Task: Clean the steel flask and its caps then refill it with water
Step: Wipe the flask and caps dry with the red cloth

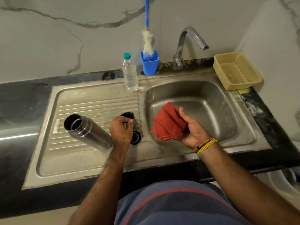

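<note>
The open steel flask [86, 129] stands on the ribbed drainboard [78, 159], its mouth uncovered. Just right of it my left hand [121, 131] grips the steel cup cap [129, 116], which sits mouth up on the drainboard. A black inner cap [136, 138] lies right below that hand. Over the sink basin [211, 104] my right hand [190, 129] holds a bunched red cloth [168, 124]. A clear plastic water bottle [129, 73] with a teal lid stands at the back of the drainboard.
A blue holder [149, 65] with a bottle brush [147, 41] stands behind the sink beside the steel tap [188, 44]. A beige plastic basket [236, 70] sits at the back right corner. Dark countertop [19, 101] stretches to the left.
</note>
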Demonstrator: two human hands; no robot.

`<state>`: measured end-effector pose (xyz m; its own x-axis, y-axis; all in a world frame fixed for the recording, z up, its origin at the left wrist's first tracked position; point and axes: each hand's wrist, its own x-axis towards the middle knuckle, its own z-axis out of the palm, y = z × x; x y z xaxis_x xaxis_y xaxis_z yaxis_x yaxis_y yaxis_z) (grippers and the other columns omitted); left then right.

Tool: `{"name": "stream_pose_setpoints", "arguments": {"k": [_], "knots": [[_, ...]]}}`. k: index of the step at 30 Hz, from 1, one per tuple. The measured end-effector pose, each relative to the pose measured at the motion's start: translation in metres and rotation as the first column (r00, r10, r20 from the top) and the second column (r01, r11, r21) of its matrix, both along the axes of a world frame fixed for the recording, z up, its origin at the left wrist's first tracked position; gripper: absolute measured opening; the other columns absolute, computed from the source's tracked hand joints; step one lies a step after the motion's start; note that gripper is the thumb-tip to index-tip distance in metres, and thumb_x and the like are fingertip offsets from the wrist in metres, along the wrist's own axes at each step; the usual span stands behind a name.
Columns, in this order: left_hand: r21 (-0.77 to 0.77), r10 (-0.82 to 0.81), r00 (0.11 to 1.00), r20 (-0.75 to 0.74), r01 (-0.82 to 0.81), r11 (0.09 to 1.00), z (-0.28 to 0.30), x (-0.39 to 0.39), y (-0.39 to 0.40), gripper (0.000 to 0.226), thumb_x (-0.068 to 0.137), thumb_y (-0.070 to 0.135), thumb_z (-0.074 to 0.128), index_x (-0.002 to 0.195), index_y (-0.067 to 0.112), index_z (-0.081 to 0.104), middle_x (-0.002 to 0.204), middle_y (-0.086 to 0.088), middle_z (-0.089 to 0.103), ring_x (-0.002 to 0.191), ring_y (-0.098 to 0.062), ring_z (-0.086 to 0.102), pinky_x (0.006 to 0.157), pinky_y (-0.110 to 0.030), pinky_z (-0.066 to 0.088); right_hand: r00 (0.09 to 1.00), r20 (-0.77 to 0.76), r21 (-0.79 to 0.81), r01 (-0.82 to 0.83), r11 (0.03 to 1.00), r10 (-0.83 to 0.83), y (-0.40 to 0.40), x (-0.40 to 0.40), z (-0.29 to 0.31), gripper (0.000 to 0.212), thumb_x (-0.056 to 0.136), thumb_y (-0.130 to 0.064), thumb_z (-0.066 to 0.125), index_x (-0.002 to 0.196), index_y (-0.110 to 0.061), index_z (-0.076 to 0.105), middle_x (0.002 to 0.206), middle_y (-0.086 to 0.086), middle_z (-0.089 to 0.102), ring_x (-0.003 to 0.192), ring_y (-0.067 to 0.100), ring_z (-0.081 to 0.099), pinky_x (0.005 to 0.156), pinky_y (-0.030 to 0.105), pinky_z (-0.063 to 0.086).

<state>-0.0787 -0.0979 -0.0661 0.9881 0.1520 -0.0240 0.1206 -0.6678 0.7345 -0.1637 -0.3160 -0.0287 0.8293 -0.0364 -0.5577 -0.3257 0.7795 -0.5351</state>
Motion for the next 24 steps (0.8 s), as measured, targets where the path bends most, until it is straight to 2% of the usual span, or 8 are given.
{"name": "stream_pose_setpoints", "arguments": {"k": [3, 6, 9, 11, 13, 17, 21, 24], "knots": [[0.022, -0.022, 1.0, -0.002, 0.022, 1.0, -0.002, -0.001, 0.003, 0.006, 0.088, 0.011, 0.076, 0.092, 0.007, 0.079, 0.101, -0.008, 0.072, 0.097, -0.024, 0.066, 0.081, -0.01, 0.031, 0.996, 0.087, 0.073, -0.031, 0.997, 0.024, -0.002, -0.009, -0.002, 0.057, 0.086, -0.046, 0.062, 0.133, -0.014, 0.061, 0.132, 0.016, 0.063, 0.123, 0.038, 0.06, 0.102, 0.064, 0.043], [0.048, -0.073, 0.997, -0.003, 0.073, 0.996, 0.0, -0.004, 0.004, 0.009, 0.088, 0.012, 0.077, 0.096, 0.007, 0.079, 0.106, -0.01, 0.071, 0.1, -0.023, 0.064, 0.079, -0.007, 0.027, 0.995, 0.098, 0.078, -0.033, 0.996, 0.025, 0.001, -0.014, 0.0, 0.039, 0.085, -0.025, 0.065, 0.123, -0.015, 0.068, 0.124, 0.015, 0.069, 0.11, 0.032, 0.068, 0.09, 0.057, 0.054], [0.032, -0.123, 0.992, -0.013, 0.123, 0.992, 0.001, -0.008, 0.003, 0.025, 0.087, 0.014, 0.079, 0.111, 0.008, 0.074, 0.117, -0.011, 0.067, 0.109, -0.025, 0.062, 0.09, -0.011, 0.035, 0.999, 0.035, 0.06, 0.005, 0.998, -0.007, 0.004, -0.015, 0.0, 0.03, 0.08, -0.011, 0.064, 0.107, -0.016, 0.074, 0.111, 0.012, 0.074, 0.097, 0.028, 0.072, 0.084, 0.051, 0.058], [0.033, -0.152, 0.988, 0.038, 0.151, 0.988, 0.002, -0.012, 0.001, 0.036, 0.085, 0.014, 0.08, 0.12, 0.009, 0.069, 0.123, -0.013, 0.063, 0.122, -0.03, 0.057, 0.105, -0.026, 0.043, 0.998, -0.038, 0.108, 0.062, 0.992, -0.058, 0.001, -0.015, -0.002, 0.046, 0.076, -0.018, 0.067, 0.122, -0.014, 0.066, 0.121, 0.014, 0.07, 0.102, 0.031, 0.069, 0.085, 0.054, 0.057], [0.06, -0.172, 0.979, 0.11, 0.166, 0.984, 0.006, -0.015, -0.004, 0.039, 0.087, 0.013, 0.079, 0.124, 0.009, 0.067, 0.131, -0.013, 0.061, 0.14, -0.034, 0.044, 0.117, -0.042, 0.037, 0.995, -0.076, 0.128, 0.069, 0.989, -0.06, -0.006, -0.014, -0.002, 0.055, 0.08, -0.03, 0.065, 0.133, -0.015, 0.06, 0.126, 0.016, 0.067, 0.103, 0.035, 0.069, 0.082, 0.055, 0.057], [0.129, -0.244, 0.952, 0.187, 0.222, 0.966, 0.015, -0.014, -0.023, 0.037, 0.092, 0.014, 0.074, 0.128, 0.01, 0.065, 0.138, -0.011, 0.058, 0.151, -0.03, 0.028, 0.123, -0.035, 0.023, 0.999, -0.011, 0.167, 0.054, 0.985, -0.053, -0.022, -0.015, -0.002, 0.053, 0.089, -0.045, 0.062, 0.129, -0.01, 0.063, 0.127, 0.02, 0.066, 0.116, 0.038, 0.064, 0.092, 0.063, 0.051], [0.191, -0.342, 0.925, 0.167, 0.309, 0.932, 0.02, -0.003, -0.052, 0.038, 0.094, 0.018, 0.07, 0.131, 0.011, 0.063, 0.143, -0.012, 0.055, 0.152, -0.031, 0.026, 0.123, -0.038, 0.024, 0.995, -0.017, 0.139, 0.1, 0.985, -0.099, -0.034, -0.016, -0.001, 0.039, 0.084, -0.01, 0.065, 0.123, -0.007, 0.065, 0.12, 0.017, 0.07, 0.108, 0.03, 0.069, 0.086, 0.055, 0.057], [0.213, -0.436, 0.888, 0.148, 0.402, 0.89, 0.026, 0.01, -0.085, 0.042, 0.094, 0.017, 0.07, 0.135, 0.009, 0.06, 0.147, -0.012, 0.053, 0.151, -0.032, 0.028, 0.125, -0.04, 0.023, 0.985, -0.12, 0.01, 0.125, 0.992, -0.123, -0.052, -0.013, 0.002, 0.023, 0.091, -0.007, 0.061, 0.113, -0.012, 0.066, 0.106, 0.012, 0.074, 0.094, 0.025, 0.072, 0.079, 0.047, 0.06]]}}
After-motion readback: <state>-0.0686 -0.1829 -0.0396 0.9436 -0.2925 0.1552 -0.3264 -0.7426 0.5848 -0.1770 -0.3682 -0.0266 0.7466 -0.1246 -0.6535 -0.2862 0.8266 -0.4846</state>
